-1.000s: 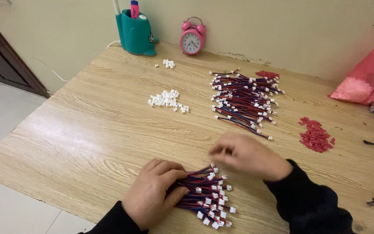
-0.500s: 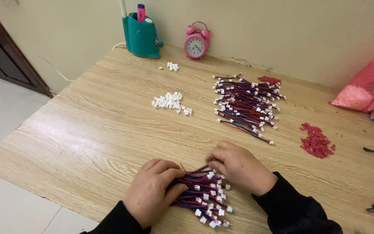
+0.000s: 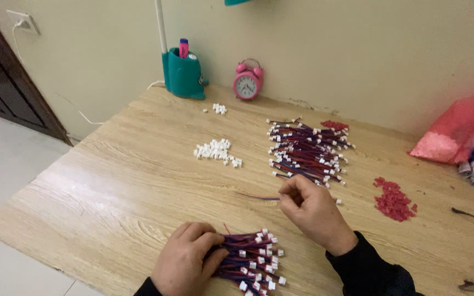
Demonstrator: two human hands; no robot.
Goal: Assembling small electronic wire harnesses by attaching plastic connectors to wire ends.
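Left hand (image 3: 185,263) closed over near wire bundle (image 3: 248,262), pinning it flat on the table (image 3: 111,192). Right hand (image 3: 314,211) pinches single wire (image 3: 259,196); best kept low, drawn straight. Beyond: white connectors (image 3: 218,152), larger wire pile (image 3: 308,151), red pieces (image 3: 393,198), pink clock (image 3: 247,82). Nothing obstructs.

I see a light wood-grain counter (image 3: 111,186) against a plain beige wall (image 3: 357,49); dark wooden door (image 3: 1,93) on the left, wall socket (image 3: 26,23) beside it, pale tiled floor (image 3: 6,164).
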